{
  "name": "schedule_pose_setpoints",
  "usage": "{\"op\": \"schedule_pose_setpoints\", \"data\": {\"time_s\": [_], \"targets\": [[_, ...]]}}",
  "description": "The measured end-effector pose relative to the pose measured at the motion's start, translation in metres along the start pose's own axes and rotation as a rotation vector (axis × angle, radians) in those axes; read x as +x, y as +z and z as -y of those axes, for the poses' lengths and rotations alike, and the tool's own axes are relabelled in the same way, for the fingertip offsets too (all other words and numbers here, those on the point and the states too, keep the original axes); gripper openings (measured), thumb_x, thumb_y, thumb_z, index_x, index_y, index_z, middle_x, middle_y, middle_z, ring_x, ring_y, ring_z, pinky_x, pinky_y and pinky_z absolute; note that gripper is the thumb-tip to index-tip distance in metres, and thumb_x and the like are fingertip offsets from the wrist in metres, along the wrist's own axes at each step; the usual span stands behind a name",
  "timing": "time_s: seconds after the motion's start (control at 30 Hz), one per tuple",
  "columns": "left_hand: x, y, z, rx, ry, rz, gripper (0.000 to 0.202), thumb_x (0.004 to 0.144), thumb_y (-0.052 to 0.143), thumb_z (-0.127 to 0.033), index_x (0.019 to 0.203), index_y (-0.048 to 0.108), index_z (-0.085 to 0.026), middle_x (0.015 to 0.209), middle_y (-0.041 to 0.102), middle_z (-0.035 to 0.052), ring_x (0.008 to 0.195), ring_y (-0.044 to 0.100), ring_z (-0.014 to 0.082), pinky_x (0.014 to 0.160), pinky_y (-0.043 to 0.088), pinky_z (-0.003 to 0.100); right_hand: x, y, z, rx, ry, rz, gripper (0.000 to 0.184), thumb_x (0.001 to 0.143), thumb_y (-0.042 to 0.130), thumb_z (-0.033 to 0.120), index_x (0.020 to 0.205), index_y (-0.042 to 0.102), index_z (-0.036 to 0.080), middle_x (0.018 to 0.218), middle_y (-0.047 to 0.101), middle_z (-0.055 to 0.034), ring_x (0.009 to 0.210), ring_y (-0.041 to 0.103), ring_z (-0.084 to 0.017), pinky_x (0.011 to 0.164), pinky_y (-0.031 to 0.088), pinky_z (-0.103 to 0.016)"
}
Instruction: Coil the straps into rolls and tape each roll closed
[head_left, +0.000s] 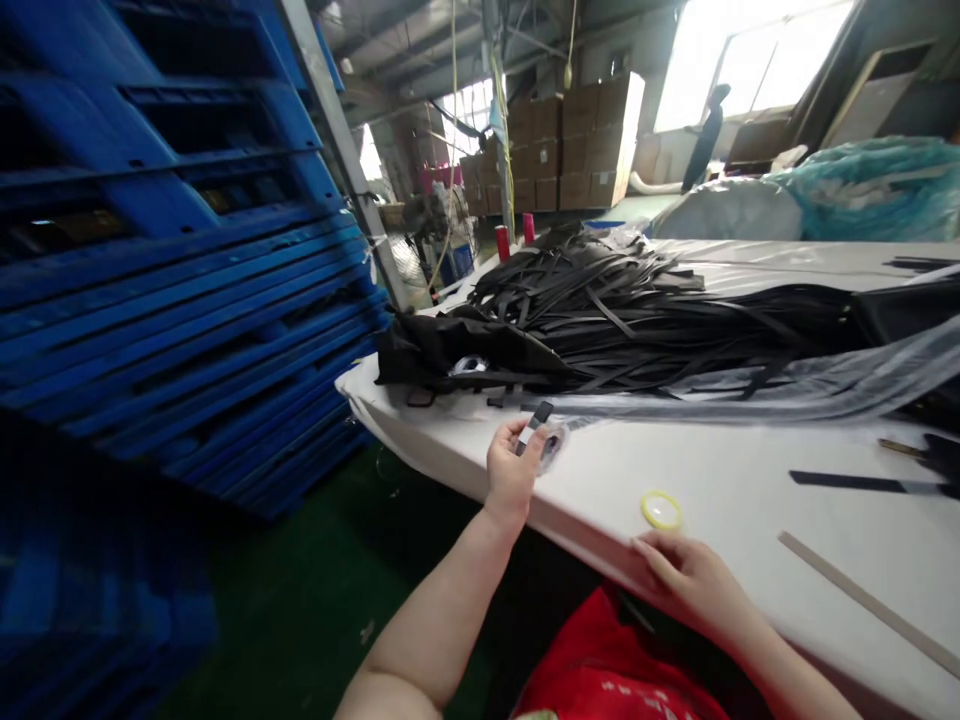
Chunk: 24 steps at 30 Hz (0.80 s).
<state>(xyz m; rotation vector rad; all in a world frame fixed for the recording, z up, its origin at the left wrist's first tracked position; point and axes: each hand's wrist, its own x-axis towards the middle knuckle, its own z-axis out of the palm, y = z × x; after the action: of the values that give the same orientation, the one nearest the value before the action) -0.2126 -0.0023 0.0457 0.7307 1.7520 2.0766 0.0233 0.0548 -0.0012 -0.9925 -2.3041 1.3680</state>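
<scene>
A short, flat, dark strip (541, 412) with a pale band across it is standing tilted in the left hand (512, 468), above the near edge of the table (724, 465). A clear, glossy, ring-shaped tape roll (555, 447) is showing just beside the strip; whether the hand is also bearing it cannot be told. A thin yellow ring (661, 509) is lying flat near the right hand (694, 575). Black straps (600, 335), narrow and matte, are forming a tangled heap along the table, with wrinkled clear film (832, 370) running along the heap's near side. A second roll (469, 366) is resting on black sheet material at the left end. A straight, brownish strip (870, 605) is lying to the right. The left forearm is extending forward, and the thumb and fingers are pinching the dark strip. The right forearm is reaching in from the lower right, the hand bending over the table edge with its fingers close together; whether it is pinching anything cannot be told. A smooth white covering is draping over the table edge. Stacked blue plastic pallets (225, 300) are standing at the left on a green floor (300, 610); cartons (592, 140) and a bright window (750, 60) are occupying the background.
</scene>
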Motion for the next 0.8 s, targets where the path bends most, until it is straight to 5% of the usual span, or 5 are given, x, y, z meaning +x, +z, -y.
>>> {"op": "schedule_pose_setpoints", "data": {"time_s": [0.17, 0.3, 0.4, 0.57, 0.8], "targets": [[0.106, -0.035, -0.053, 0.658, 0.621, -0.292, 0.045, 0.082, 0.066, -0.046, 0.112, 0.058, -0.014, 0.113, 0.064, 0.0157, 0.109, 0.059, 0.0275, 0.1, 0.042, 0.041, -0.023, -0.008, -0.034, 0.027, 0.122, -0.02, 0.048, 0.084, 0.047, 0.062, 0.062, 0.06, 0.021, 0.052, 0.057, -0.0004, 0.052, 0.053, -0.018, 0.053, 0.041, -0.027], [0.162, -0.036, -0.063, 1.026, 0.701, -0.114, 0.048, 0.079, 0.068, -0.038, 0.117, 0.059, -0.011, 0.13, 0.055, 0.0207, 0.125, 0.045, 0.0351, 0.11, 0.031, 0.047, -0.041, -0.016, -0.028, 0.045, 0.161, -0.062, 0.046, 0.086, 0.047, 0.058, 0.066, 0.06, 0.019, 0.055, 0.06, -0.0007, 0.055, 0.054, -0.017, 0.058, 0.043, -0.028], [0.147, -0.018, -0.039, 1.055, 0.763, 0.132, 0.045, 0.087, 0.058, -0.04, 0.123, 0.058, -0.013, 0.135, 0.052, 0.0169, 0.127, 0.044, 0.032, 0.11, 0.031, 0.044, -0.051, -0.017, -0.028, 0.084, 0.228, -0.119, 0.042, 0.085, 0.05, 0.056, 0.073, 0.064, 0.018, 0.056, 0.062, -0.0005, 0.053, 0.055, -0.016, 0.056, 0.042, -0.027], [0.086, 0.016, 0.025, 1.264, 0.461, 0.693, 0.033, 0.095, 0.04, -0.032, 0.102, 0.068, -0.018, 0.107, 0.07, 0.0101, 0.103, 0.061, 0.0243, 0.092, 0.045, 0.033, -0.067, -0.016, -0.036, 0.149, 0.264, -0.141, 0.036, 0.084, 0.055, 0.05, 0.075, 0.066, 0.017, 0.054, 0.062, -0.0002, 0.049, 0.054, -0.015, 0.053, 0.041, -0.026], [0.101, 0.072, 0.063, 1.416, 0.348, 0.758, 0.026, 0.092, 0.047, -0.018, 0.112, 0.063, -0.014, 0.121, 0.062, 0.0153, 0.11, 0.058, 0.0252, 0.092, 0.044, 0.034, -0.083, -0.026, -0.045, 0.208, 0.32, -0.234, 0.037, 0.082, 0.056, 0.052, 0.078, 0.065, 0.017, 0.052, 0.061, 0.0008, 0.047, 0.054, -0.015, 0.051, 0.041, -0.025]]}}
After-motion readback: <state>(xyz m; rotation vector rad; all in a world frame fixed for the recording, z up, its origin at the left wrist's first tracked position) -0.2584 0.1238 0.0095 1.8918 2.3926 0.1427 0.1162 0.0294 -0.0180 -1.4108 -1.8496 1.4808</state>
